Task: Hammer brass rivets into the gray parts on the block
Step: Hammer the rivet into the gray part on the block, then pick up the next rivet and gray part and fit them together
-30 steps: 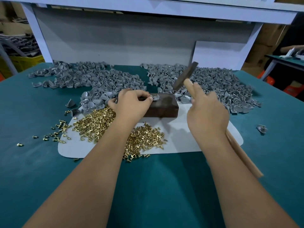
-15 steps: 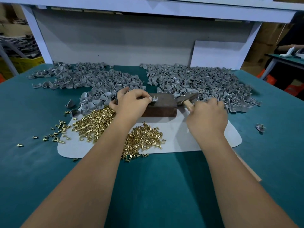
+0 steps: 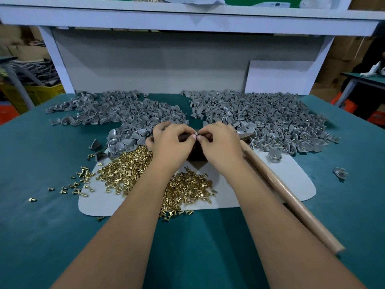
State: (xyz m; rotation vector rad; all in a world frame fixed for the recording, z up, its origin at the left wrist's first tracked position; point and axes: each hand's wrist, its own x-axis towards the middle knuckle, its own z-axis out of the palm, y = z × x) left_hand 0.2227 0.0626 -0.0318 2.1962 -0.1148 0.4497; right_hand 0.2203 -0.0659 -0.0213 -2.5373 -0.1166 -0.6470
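Note:
My left hand and my right hand meet fingertip to fingertip over the dark brown block, which they mostly hide. Between the pinched fingertips sits a small gray part; which fingers carry it is hard to tell. The hammer lies on the table just right of my right forearm, and its long wooden handle points toward me; its head is hidden behind the hand. Brass rivets are heaped on the white mat, and a second heap of rivets lies below my left wrist.
Two big heaps of gray parts cover the back of the green table, the left heap and the right heap. A lone gray part lies at the right. Loose rivets are scattered left of the mat. A white shelf frame overhangs.
The hammer went from raised, to down by the block, to lying on the table. My right hand let go of it and moved left to meet my left hand at the part.

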